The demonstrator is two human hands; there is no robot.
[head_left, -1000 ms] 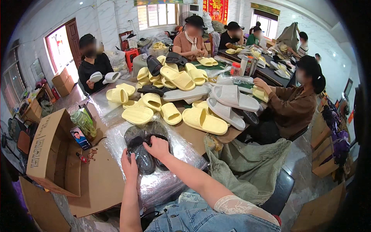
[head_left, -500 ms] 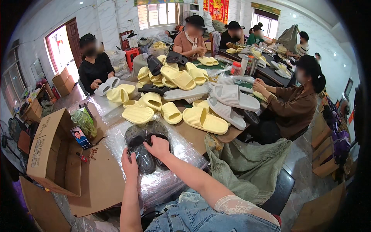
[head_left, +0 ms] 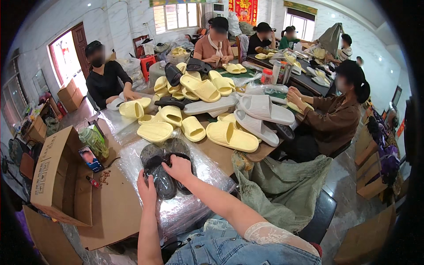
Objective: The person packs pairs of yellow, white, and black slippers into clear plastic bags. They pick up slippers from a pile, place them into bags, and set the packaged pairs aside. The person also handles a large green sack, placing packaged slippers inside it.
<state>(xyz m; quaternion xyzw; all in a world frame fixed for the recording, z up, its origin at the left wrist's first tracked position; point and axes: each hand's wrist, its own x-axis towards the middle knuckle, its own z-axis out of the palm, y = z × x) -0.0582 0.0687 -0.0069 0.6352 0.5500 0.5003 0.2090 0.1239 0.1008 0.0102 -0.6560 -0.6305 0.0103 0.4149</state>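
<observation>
A pair of black slippers, covered at least partly by clear plastic film, lies on a stack of clear plastic bags right in front of me. My left hand cups the left side of the pair, its thumb and fingers against the edge. With bent fingers my right hand grips at the strap of the right slipper; its fingertips are partly hidden there. Beyond the bags rises a heap of yellow slippers, with grey slippers and a few black ones mixed in.
An open cardboard box stands at left, beside a phone, a green bottle and small brown nuts. A green-grey sack hangs off the table at right. Several people sit around the tables, one in brown close at right.
Both hands stay at the black slippers with barely any shift. The person in black at left has lowered the grey slippers to the table. The whole view has moved slightly.
</observation>
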